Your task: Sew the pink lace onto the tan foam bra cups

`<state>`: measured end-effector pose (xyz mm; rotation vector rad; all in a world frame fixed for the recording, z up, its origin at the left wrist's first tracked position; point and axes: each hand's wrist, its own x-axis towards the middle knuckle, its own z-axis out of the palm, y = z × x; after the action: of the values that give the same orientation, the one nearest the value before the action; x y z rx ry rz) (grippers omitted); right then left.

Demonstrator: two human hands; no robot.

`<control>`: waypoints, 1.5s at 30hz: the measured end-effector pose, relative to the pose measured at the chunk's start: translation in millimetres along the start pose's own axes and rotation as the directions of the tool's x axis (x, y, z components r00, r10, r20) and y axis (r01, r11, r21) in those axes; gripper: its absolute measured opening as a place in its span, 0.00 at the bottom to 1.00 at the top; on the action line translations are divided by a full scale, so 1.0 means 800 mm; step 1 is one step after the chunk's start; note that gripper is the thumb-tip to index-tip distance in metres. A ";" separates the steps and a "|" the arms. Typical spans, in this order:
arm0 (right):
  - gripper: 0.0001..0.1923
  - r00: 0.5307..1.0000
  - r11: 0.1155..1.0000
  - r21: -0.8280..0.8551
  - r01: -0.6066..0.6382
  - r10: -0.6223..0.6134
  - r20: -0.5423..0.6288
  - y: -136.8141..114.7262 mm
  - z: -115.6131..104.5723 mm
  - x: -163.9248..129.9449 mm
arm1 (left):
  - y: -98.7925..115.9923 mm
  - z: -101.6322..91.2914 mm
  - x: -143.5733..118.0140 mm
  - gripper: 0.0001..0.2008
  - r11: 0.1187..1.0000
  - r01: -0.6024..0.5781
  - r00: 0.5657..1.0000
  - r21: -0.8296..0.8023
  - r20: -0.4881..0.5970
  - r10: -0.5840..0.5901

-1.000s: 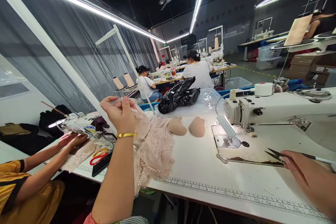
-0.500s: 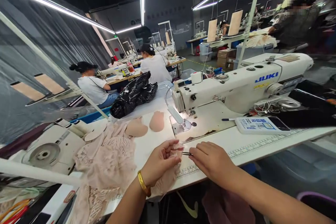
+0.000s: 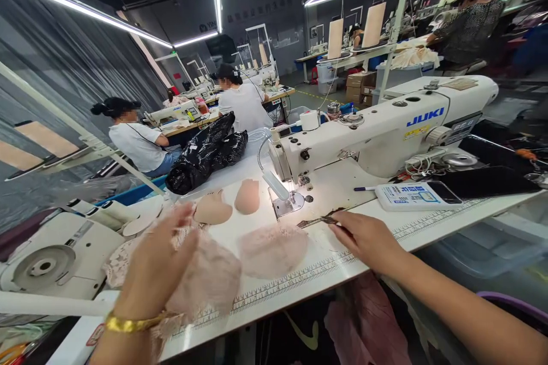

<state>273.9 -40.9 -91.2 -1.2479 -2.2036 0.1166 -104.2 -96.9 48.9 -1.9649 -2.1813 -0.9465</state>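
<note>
At lower left, the left hand [image 3: 156, 265] grips pale pink, sheer lace fabric [image 3: 205, 279]. The right hand [image 3: 366, 236] pinches small snips [image 3: 319, 220] at centre; a round lace piece [image 3: 273, 249] lies flat on the counter [image 3: 299, 279].

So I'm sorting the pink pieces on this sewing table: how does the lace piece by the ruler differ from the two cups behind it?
The lace piece lies flat and thin, with a patterned, see-through look; the two cups are smooth, plain and domed. The lace piece is the wider, and it sits nearer the table edge, between the left hand and the right hand; the cups lie further back. Both are pale pink.
</note>
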 end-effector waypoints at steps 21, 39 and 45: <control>0.12 0.950 0.541 0.781 -0.312 0.154 0.273 -0.070 0.027 0.039 | 0.095 0.141 -0.046 0.19 0.639 0.440 0.741 -0.631 0.657 0.138; 0.18 0.887 0.443 0.770 -0.460 0.189 0.422 -0.068 0.051 0.064 | -0.003 0.112 0.029 0.22 0.981 0.117 0.932 -0.158 0.358 -0.053; 0.18 0.909 0.510 0.759 -0.405 0.131 0.397 -0.062 0.063 0.067 | -0.048 0.119 0.081 0.18 0.988 -0.002 0.944 0.152 0.325 -0.048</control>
<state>189.2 -14.5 -91.0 -0.9995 -1.7104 1.4058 -118.0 5.1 -15.6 -2.1562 -2.3627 -0.4618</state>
